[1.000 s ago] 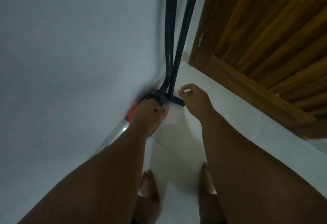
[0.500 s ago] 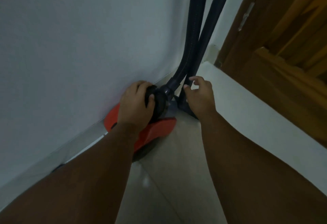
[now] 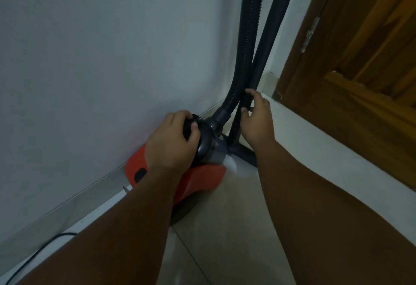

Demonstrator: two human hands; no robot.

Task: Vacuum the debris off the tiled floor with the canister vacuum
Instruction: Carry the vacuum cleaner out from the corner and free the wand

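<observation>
Lifting the canister vacuum (image 3: 202, 179) out of its corner looks like the step in hand, and it should go best if the body and the tube come away together. The left hand (image 3: 171, 140) is curled over the black handle (image 3: 194, 125) on top, and the right hand (image 3: 256, 122) is wrapped round the lower part of the wand (image 3: 276, 26), thumb one side and fingers the other. The two hands are apart, with the hose (image 3: 249, 37) rising between them. I would pull straight back from the wall (image 3: 90, 59), keep the wand upright so the floor head (image 3: 244, 153) does not swing, and mind the cord (image 3: 45, 246) trailing along the skirting. The vacuum sits on the tiled floor (image 3: 225, 228), tight against the wall. Its shell is smooth, rounded orange plastic under a glossy dark dome; the hose is closely ribbed and flexible, and the wand plain, rigid and matt. The tiles are pale and shiny, likely slippery. No debris shows.
</observation>
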